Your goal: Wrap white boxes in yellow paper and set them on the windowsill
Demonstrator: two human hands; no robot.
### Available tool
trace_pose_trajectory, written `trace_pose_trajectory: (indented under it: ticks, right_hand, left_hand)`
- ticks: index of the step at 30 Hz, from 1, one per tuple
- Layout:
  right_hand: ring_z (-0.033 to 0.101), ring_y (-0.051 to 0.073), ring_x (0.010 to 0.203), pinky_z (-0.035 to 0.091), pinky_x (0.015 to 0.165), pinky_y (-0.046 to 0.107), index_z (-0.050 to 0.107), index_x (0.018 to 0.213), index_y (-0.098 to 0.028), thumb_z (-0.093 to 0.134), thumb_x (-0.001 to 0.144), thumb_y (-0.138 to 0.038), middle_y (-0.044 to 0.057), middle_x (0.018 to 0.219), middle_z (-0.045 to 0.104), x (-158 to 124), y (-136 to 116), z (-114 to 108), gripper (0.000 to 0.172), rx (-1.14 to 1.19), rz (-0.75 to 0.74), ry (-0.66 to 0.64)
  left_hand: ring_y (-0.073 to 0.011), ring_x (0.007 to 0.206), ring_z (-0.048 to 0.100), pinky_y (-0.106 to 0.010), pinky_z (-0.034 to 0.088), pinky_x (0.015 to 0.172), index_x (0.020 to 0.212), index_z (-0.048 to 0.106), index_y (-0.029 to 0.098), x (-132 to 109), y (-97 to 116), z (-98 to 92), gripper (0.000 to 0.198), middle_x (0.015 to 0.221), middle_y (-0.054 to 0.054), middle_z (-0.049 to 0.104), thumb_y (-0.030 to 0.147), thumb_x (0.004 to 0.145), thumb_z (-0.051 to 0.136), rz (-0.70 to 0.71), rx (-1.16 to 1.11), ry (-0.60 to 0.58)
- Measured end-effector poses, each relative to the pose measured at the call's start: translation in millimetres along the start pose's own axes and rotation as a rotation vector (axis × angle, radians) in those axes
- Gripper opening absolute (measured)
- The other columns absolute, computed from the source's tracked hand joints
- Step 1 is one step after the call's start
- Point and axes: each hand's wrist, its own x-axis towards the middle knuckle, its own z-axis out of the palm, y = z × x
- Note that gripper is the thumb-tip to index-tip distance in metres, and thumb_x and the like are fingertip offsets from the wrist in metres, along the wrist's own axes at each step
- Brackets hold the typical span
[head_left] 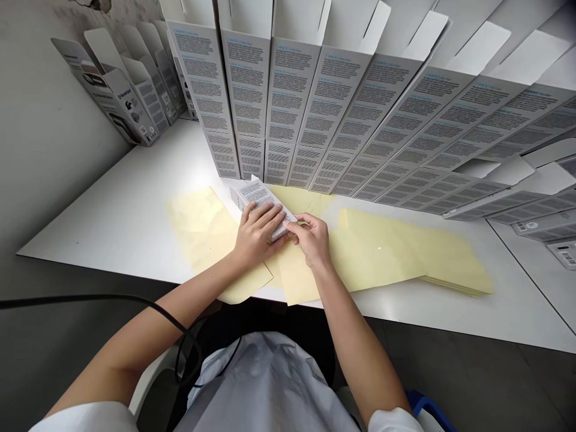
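A small white printed carton lies tilted over the yellow sheets, with a flap standing up at its far end. My left hand rests across its top, fingers wrapped over the printed face. At the near right end, my right hand pinches the carton's edge between thumb and fingers. The fingertips under the carton are hidden. Yellow paper sheets spread beneath both hands, some overlapping.
Tall rows of printed cartons with open top flaps stand along the back of the white table. More open cartons stand at the back left against the wall. A black cable crosses my left forearm.
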Motion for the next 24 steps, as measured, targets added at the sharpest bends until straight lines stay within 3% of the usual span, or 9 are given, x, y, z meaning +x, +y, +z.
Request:
trace_pose_trajectory:
  ticks: [6, 10, 17, 20, 24]
  right_hand:
    - [0.06, 0.017, 0.064, 0.044, 0.053, 0.025, 0.071, 0.09, -0.011, 0.067, 0.075, -0.051, 0.006, 0.068, 0.064, 3, 0, -13, 0.043, -0.067, -0.045, -0.103]
    - [0.057, 0.014, 0.061, 0.041, 0.052, 0.023, 0.068, 0.094, -0.014, 0.079, 0.068, -0.045, 0.003, 0.069, 0.064, 1, -4, -18, 0.042, -0.219, -0.126, -0.184]
    - [0.062, 0.018, 0.071, 0.05, 0.064, 0.029, 0.064, 0.094, -0.014, 0.084, 0.062, -0.044, 0.006, 0.081, 0.068, 7, 4, -19, 0.048, -0.23, -0.202, -0.22]
    - [0.06, 0.017, 0.068, 0.049, 0.063, 0.03, 0.065, 0.09, -0.014, 0.081, 0.065, -0.046, 0.007, 0.082, 0.067, 11, 8, -20, 0.044, -0.281, -0.278, -0.199]
    - [0.054, 0.014, 0.062, 0.046, 0.062, 0.029, 0.066, 0.084, -0.014, 0.072, 0.079, -0.041, 0.008, 0.085, 0.065, 15, 11, -22, 0.028, -0.444, -0.492, -0.139]
  left_hand:
    - [-0.0252, 0.117, 0.06, -0.045, 0.031, 0.111, 0.121, 0.06, 0.017, 0, 0, -0.5, 0.043, 0.124, -0.008, 0.065, 0.037, 0.084, 0.068, 0.012, 0.005, 0.008]
    - [-0.0248, 0.12, 0.058, -0.044, 0.03, 0.111, 0.122, 0.059, 0.017, 0, -1, -1.1, 0.041, 0.125, -0.008, 0.064, 0.034, 0.084, 0.065, 0.007, 0.001, -0.013]
    - [-0.0249, 0.12, 0.058, -0.045, 0.029, 0.111, 0.121, 0.06, 0.017, -1, -3, -0.4, 0.041, 0.125, -0.008, 0.064, 0.034, 0.084, 0.065, 0.008, -0.002, -0.012]
    - [-0.0251, 0.118, 0.059, -0.045, 0.03, 0.111, 0.121, 0.06, 0.017, -1, -3, 0.0, 0.041, 0.124, -0.009, 0.065, 0.034, 0.084, 0.066, 0.012, -0.002, -0.003]
    - [-0.025, 0.117, 0.06, -0.045, 0.031, 0.11, 0.12, 0.06, 0.017, 0, -2, 0.2, 0.041, 0.123, -0.009, 0.065, 0.034, 0.083, 0.068, 0.013, 0.0, 0.009]
